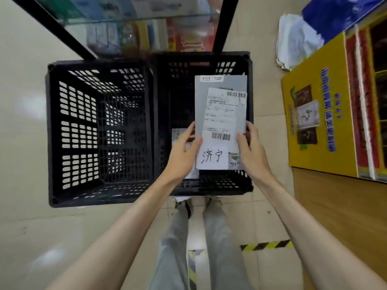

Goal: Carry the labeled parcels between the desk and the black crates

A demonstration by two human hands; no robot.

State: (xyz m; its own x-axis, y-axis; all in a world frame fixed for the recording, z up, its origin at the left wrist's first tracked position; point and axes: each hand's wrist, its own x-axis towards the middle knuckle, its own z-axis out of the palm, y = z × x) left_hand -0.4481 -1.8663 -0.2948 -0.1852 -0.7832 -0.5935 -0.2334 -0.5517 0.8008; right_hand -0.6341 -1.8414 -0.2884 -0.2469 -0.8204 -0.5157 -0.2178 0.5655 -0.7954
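Observation:
A flat grey parcel (219, 97) with a white shipping label and a handwritten white tag hangs over the right black crate (161, 122). My left hand (184, 151) grips its lower left edge and my right hand (251, 147) grips its lower right edge. Another parcel (178, 133) lies at the bottom of that crate, mostly hidden behind my left hand. The left black crate (54, 132) stands beside it, touching, with nothing visible inside.
A glass shelf unit on black posts (224, 24) rises behind the crates. A yellow carton (326, 122) and a wooden surface (339, 206) are at the right. Yellow-black floor tape (266, 245) runs beside my feet on the tiled floor.

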